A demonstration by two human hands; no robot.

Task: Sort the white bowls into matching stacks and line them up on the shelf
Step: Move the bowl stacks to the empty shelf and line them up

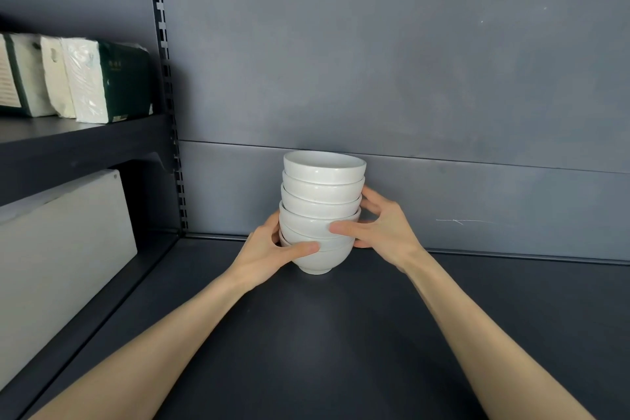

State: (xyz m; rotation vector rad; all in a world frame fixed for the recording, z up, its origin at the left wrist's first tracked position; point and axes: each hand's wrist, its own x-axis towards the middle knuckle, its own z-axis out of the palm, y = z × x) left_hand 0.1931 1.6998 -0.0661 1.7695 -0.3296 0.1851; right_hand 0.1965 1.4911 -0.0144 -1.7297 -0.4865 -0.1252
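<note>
A stack of several white bowls [322, 194] stands upright on the dark shelf [341, 334], close to the grey back wall. My left hand [269, 251] grips the lower bowls from the left, its thumb laid across the front of the bottom bowl. My right hand [381, 227] grips the stack from the right, with its thumb on the front of a middle bowl and its fingers curled round the far side. The stack's foot touches the shelf.
A slotted metal upright [168, 85] divides this bay from the left one. There, packs of tissue paper [78, 78] sit on an upper shelf and a white box [61, 249] stands below. The grey back panel [443, 78] rises behind the bowls.
</note>
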